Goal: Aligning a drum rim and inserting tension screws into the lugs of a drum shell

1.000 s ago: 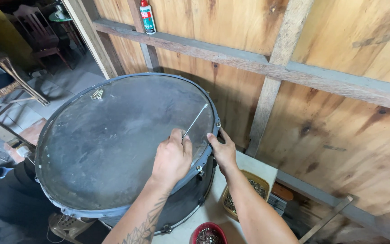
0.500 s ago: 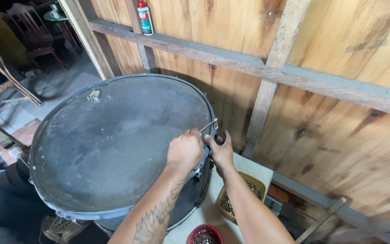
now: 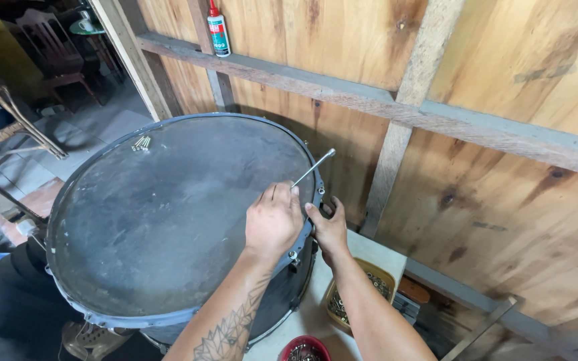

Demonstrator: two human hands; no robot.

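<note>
- The drum (image 3: 168, 220) lies flat with its grey, dusty skin facing up; it serves as the landmark here.
- On the drum's far-left edge rests a small heap of loose metal rods (image 3: 140, 142), so by my reading several are already out of the rim.
- At the drum's near-left edge, a dark-clothed shape sits low on the floor, too dim to tell more.
- On the drum's right rim the left hand (image 3: 274, 220) has its grip closed narrowly around a long thin metal rod (image 3: 313, 167), which slants up and away over the rim.
- Just right of the drum's rim, the right hand (image 3: 329, 227) presses on the hoop beside a lug (image 3: 294, 255); whether its grip holds anything I cannot tell.
- I judge this rod to be half freed, with other lugs along the rim still to check.
- Below the drum's right side, a table (image 3: 376, 251) carries a yellow tray (image 3: 382, 275) of small parts and a red bowl (image 3: 302, 349).
- Behind the drum, a spray can (image 3: 219, 32) stands on the wooden wall's rail.
</note>
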